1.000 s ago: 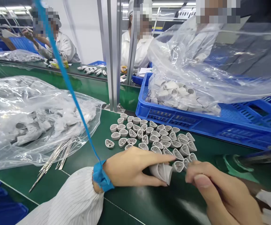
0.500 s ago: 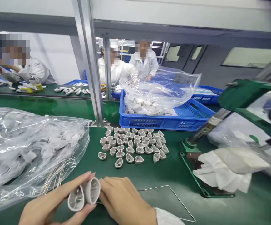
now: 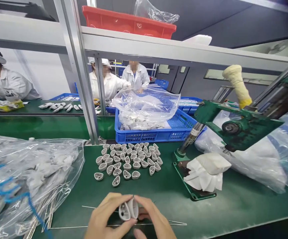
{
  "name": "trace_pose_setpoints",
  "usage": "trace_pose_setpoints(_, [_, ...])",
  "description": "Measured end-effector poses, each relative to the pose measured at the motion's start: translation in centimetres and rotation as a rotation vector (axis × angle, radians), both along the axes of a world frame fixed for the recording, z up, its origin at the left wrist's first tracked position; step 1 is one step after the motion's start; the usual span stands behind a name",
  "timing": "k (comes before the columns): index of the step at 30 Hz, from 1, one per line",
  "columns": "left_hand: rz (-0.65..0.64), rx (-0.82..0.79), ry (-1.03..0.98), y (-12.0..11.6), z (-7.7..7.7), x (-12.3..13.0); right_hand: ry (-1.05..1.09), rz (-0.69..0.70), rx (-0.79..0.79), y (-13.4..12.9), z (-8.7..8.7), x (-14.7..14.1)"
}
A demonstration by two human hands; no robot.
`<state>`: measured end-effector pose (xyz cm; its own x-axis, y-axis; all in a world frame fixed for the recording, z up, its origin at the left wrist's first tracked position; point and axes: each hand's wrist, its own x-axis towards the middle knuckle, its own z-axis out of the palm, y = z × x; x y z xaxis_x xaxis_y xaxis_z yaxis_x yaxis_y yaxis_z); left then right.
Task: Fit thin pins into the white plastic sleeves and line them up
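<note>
Two small grey plastic shells, a left one point(image 3: 124, 212) and a right one point(image 3: 134, 208), are held side by side low in the middle, open ends toward me. My left hand point(image 3: 105, 217) pinches the left shell between thumb and fingers. My right hand point(image 3: 155, 219) has its fingers closed against the right shell; part of its grip is hidden. Beneath both hands a thin bent metal wire point(image 3: 69, 227) lies on the green bench. Beyond them, several similar grey shells point(image 3: 136, 165) stand in a cluster, hollow sides up.
A plastic bag of pale parts point(image 3: 46, 166) lies at left, with thin metal rods point(image 3: 50, 207) and a blue coiled hose point(image 3: 9, 192) near it. A green hand press point(image 3: 238, 127) stands at right. Behind the cluster sits a blue crate point(image 3: 156, 134). Co-workers in white work across the bench.
The view has tilted up and shifted right. My hands have drawn together around the two shells; my right hand has changed from a back-of-hand view to fingers against the right shell.
</note>
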<state>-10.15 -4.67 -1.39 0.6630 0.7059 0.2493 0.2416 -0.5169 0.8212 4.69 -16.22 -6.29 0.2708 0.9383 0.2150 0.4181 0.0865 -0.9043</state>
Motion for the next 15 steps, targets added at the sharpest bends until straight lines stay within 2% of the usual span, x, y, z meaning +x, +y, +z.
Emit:
trace_pose_setpoints(3, [-0.062,-0.079,-0.013,-0.7,-0.3,3.6,0.051,-0.104,0.092,-1.1,-1.1,1.2])
trace_pose_setpoints(6, [-0.105,-0.13,0.015,-1.1,-0.5,5.9,0.081,-0.233,0.088,-1.0,-0.8,2.5])
trace_pose_setpoints(10, [-0.079,-0.13,0.111,-1.0,-0.5,7.3,-0.063,-0.34,-0.036,-1.0,0.4,5.4])
trace_pose_setpoints(15, [-0.075,0.04,0.231,-0.6,-0.8,8.1,-0.309,-0.378,-0.118,-1.1,0.2,8.8])
